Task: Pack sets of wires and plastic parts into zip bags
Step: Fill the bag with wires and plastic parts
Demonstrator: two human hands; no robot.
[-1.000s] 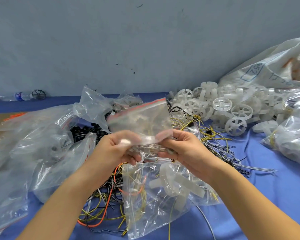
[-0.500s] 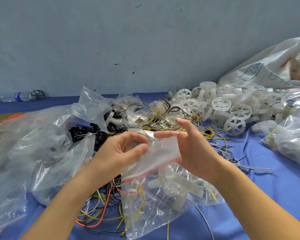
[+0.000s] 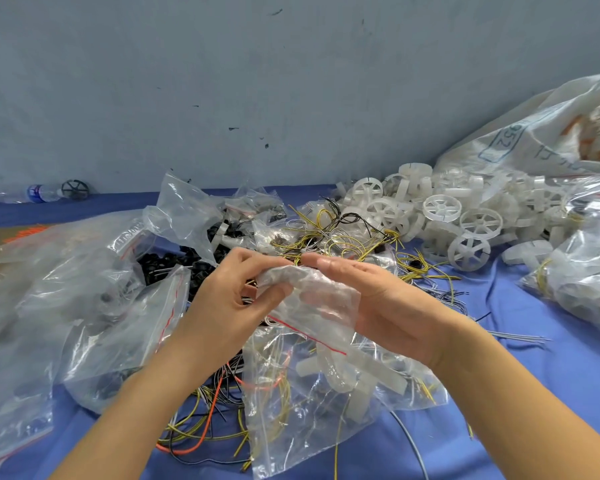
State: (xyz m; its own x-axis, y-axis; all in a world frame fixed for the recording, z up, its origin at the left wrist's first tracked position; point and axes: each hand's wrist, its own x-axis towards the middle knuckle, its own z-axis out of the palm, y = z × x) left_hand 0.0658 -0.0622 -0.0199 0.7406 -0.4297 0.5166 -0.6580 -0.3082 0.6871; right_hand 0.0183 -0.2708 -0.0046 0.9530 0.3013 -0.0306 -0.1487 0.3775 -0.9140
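A small clear zip bag (image 3: 312, 303) with a red seal line is held between both hands above the blue cloth. My left hand (image 3: 229, 299) pinches its upper left corner with thumb and fingers. My right hand (image 3: 381, 303) lies flat against the bag's right side, fingers extended along its top edge. Below them lies a filled zip bag (image 3: 326, 393) holding white plastic parts and yellow wires. Loose yellow, black and orange wires (image 3: 201, 431) spread on the cloth under my left forearm, and more yellow and black wires (image 3: 340, 237) lie behind my hands.
A pile of white plastic wheels (image 3: 458, 220) sits at the back right, next to a large white sack (image 3: 541, 133). Clear bags (image 3: 66, 289) cover the left side, some over black parts (image 3: 167, 265). More filled bags (image 3: 589, 271) lie at the right. A water bottle (image 3: 39, 194) rests by the wall.
The small zip bag was held up with its red seal on top; it has been turned over and lowered, red line now underneath. My right hand opened flat against it.
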